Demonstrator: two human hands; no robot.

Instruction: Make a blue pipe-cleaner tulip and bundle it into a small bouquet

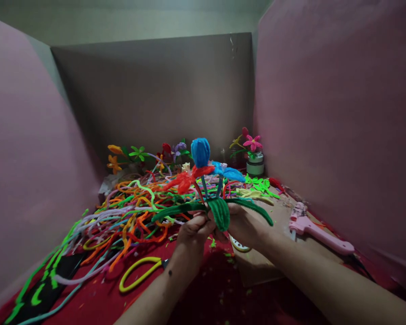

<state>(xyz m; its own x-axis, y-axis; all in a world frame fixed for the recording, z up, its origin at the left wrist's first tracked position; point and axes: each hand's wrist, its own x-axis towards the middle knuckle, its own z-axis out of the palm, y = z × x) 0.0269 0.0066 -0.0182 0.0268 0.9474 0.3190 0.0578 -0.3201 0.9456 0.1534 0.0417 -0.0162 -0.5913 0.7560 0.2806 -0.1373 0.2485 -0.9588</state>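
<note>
My left hand (pixel 193 230) and my right hand (pixel 245 224) are closed together round the base of a pipe-cleaner flower bouquet (pixel 203 189), held upright before me. It has a blue tulip-like bud (pixel 200 152) on top, a red flower (pixel 184 179) at left and an open blue flower (pixel 228 172) at right. Long dark green leaves (pixel 219 214) spread to both sides, and one curls down in front of my fingers. That leaf hides part of my grip and the lower stems. Yellow-handled scissors or pliers (pixel 140 273) lie by my left wrist, their working end partly hidden.
Tangled coloured pipe cleaners (pixel 131 216) cover the left and back of the red cloth (pixel 98 300). A pink glue gun (pixel 320 230) rests on cardboard (pixel 274 253) at right. Finished flowers stand behind, some in a small jar (pixel 255 164). Pink panels (pixel 341 113) rise on both sides.
</note>
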